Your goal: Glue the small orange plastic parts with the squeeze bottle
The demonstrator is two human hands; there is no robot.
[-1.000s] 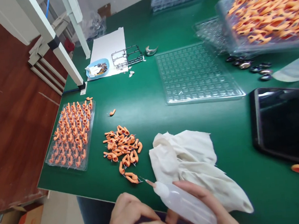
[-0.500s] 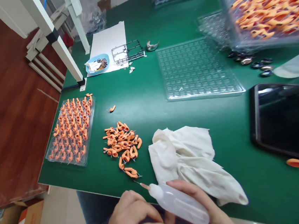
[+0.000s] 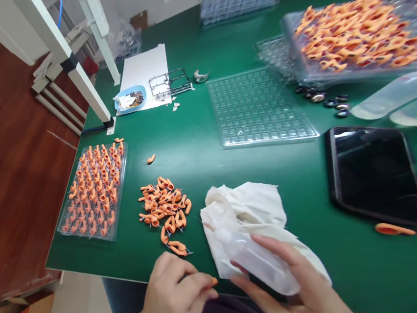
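1. Squeeze bottle lay in our right hand, over the white cloth. Its thin tip pointed up and left, and its long side ran slanting.
2. Our right fingers were wrapped around it.
3. Our left hand pinched one small orange piece.
4. We saw one bottle, one cloth and two hands.

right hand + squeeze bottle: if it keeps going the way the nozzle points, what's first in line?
Probably the white cloth: the right hand holds the squeeze bottle with its nozzle aimed up-left, already over the cloth's edge. Beyond lies the loose pile of orange parts. Height above the cloth is unclear.
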